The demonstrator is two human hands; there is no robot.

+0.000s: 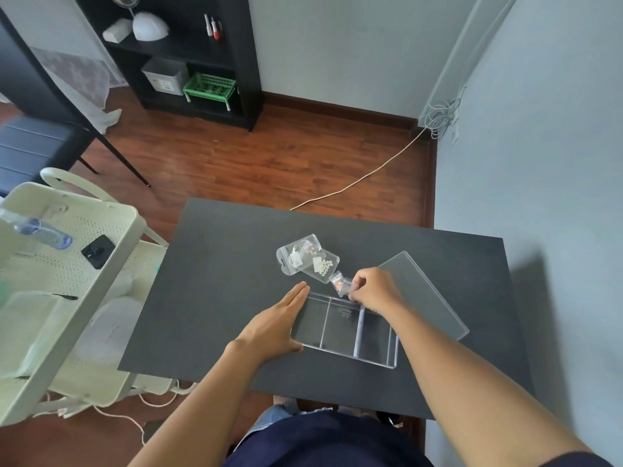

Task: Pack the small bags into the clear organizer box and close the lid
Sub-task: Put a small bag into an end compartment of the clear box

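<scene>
A clear organizer box [340, 332] with three compartments lies open on the dark table [219, 298]; the compartments look empty. Its clear lid [424, 294] lies flat to the right of it. Two larger clear bags [306, 259] with small pale pieces overlap just beyond the box. My right hand [374, 289] pinches a tiny bag of pink bits [338, 283] at the box's far rim. My left hand [279, 323] rests flat with straight fingers against the box's left side.
A cream trolley [67, 264] stands left of the table, holding a bottle [37, 230] and a black object [97, 251]. A wall [539, 163] runs close along the right. A cable [364, 178] crosses the wooden floor beyond the table.
</scene>
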